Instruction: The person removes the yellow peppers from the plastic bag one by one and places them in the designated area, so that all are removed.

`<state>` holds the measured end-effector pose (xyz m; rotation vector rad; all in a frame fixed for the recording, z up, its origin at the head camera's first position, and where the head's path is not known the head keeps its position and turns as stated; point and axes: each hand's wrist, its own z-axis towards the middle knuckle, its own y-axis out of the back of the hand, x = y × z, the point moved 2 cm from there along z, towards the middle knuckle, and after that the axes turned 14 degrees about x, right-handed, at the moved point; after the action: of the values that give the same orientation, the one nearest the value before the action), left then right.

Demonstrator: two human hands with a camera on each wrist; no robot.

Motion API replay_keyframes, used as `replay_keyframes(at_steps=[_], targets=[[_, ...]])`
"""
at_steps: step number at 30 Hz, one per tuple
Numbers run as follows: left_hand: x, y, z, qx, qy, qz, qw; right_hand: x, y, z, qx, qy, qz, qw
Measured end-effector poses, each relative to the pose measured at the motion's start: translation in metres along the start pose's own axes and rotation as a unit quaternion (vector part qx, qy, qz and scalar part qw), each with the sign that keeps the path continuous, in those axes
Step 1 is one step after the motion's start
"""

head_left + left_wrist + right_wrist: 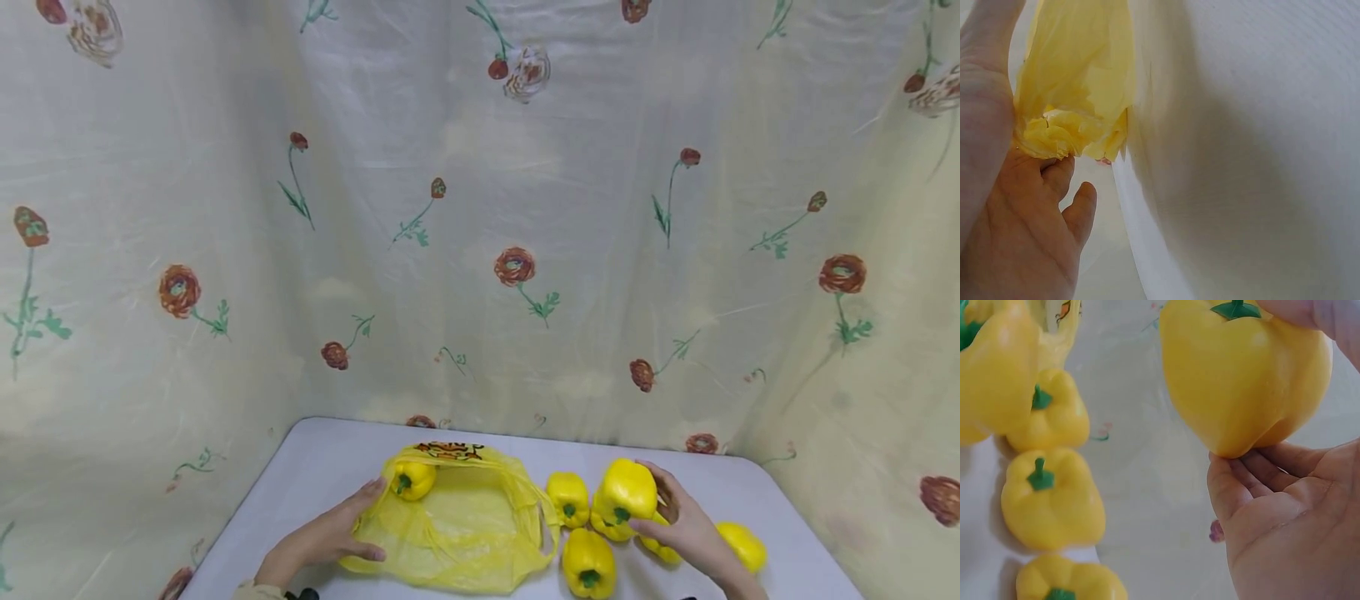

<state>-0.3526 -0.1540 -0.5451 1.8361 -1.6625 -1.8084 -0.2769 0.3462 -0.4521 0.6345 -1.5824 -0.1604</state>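
A yellow bell pepper (628,490) with a green stem is held up in my right hand (686,521), thumb on the stem side and fingertips at the opposite end in the right wrist view. My left hand (330,533) touches the left side of a thin yellow plastic bag (480,550), its thumb spread from the fingers. In the left wrist view, crumpled bag plastic (1075,69) hides part of the fingers. The bag lies with its mouth facing me, and another bell pepper (414,481) sits inside at the left.
Several more yellow peppers stand right of the bag, among them a front one (588,565), a back one (567,498) and a far-right one (742,546) beyond my right wrist. Floral curtains (480,333) surround the white table (337,442) at the back and sides.
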Motion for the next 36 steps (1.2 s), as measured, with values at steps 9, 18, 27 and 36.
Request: replay_keyframes(at_steps=[9,18,27,36], targets=[[-0.001,0.0,-0.001,-0.001,-0.002,0.0,1.0,-0.008,0.01,-0.01,-0.002,-0.022,0.001,0.9998],[-0.002,-0.001,0.0,-0.004,0.005,-0.007,1.0,-0.025,0.018,-0.014,-0.01,-0.002,-0.018,0.9998],[-0.004,-0.001,-0.001,-0.003,0.007,-0.009,0.9999,-0.053,0.018,-0.016,0.011,-0.078,0.023,0.9966],[-0.004,-0.003,-0.001,0.0,0.006,-0.016,0.9999,-0.065,0.011,-0.02,0.018,-0.103,0.04,0.9937]])
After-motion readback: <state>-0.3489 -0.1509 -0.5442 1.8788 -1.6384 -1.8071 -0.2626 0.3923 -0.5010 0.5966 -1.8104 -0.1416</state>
